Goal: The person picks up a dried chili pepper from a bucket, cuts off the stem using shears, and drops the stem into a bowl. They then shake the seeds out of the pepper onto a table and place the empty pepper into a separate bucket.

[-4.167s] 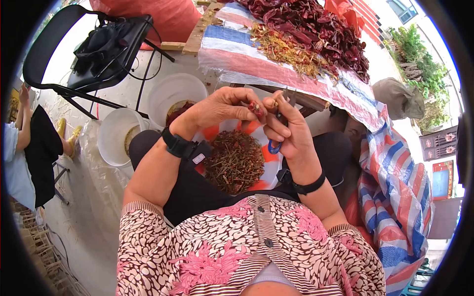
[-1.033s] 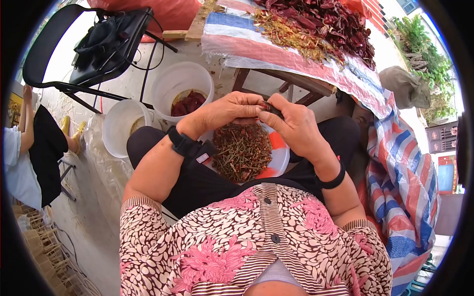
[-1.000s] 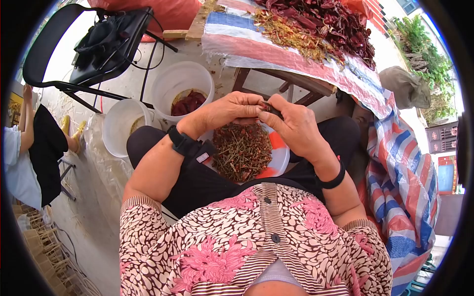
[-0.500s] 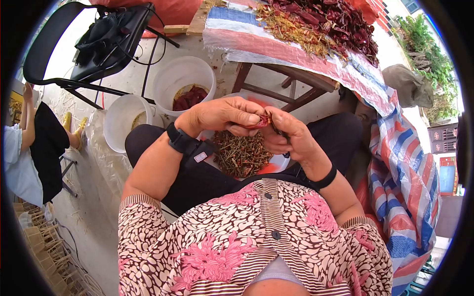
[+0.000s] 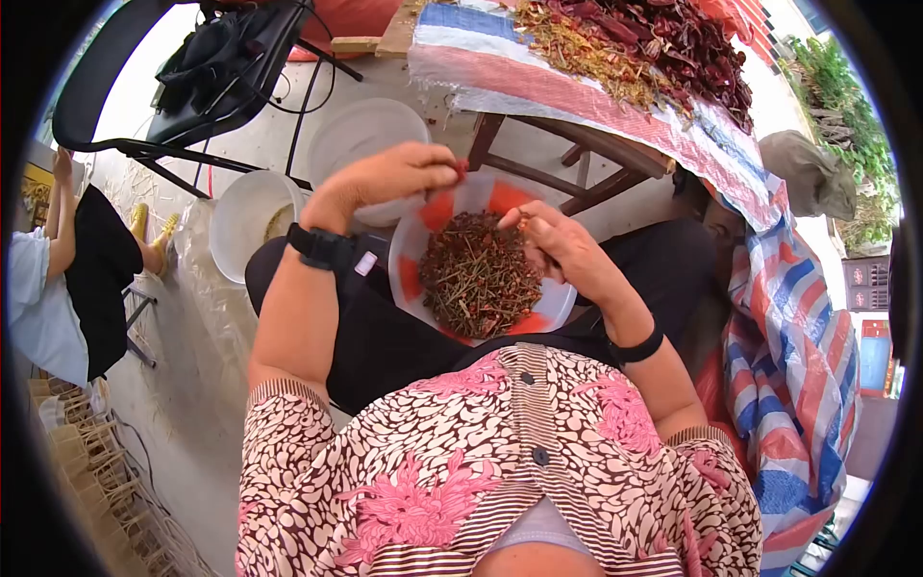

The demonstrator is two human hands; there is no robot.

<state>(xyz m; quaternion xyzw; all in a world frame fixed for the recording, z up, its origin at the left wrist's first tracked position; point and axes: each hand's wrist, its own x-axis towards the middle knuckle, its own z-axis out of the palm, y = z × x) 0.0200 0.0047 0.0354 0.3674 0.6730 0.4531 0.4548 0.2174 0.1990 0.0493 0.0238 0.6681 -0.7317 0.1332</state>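
My left hand [image 5: 399, 178], a black watch-like band on its wrist, is closed in a pinch on a dried red chili [image 5: 461, 171]. Only the chili's tip shows past the fingers; it is above the far left rim of a white and orange-red basin [image 5: 408, 274]. The basin sits between my legs and holds a heap of chili stems [image 5: 478, 274] with red bits. Over the basin's right side is my right hand [image 5: 569, 252], fingers curled and closed. A small orange-red bit shows at its thumb; what it holds is mostly hidden.
Beyond my left hand stand two whitish buckets, one nearer [image 5: 252, 216] and one farther [image 5: 365, 130]. A striped sheet [image 5: 538, 72] on a wooden table bears dried red chilies [image 5: 663, 48]. A black chair [image 5: 197, 115] holds a bag. Another person [image 5: 53, 308] is at far left.
The hands, together over the basin before, are now apart. My left hand has moved left and away from me with the chili; my right hand stays over the basin's right side.
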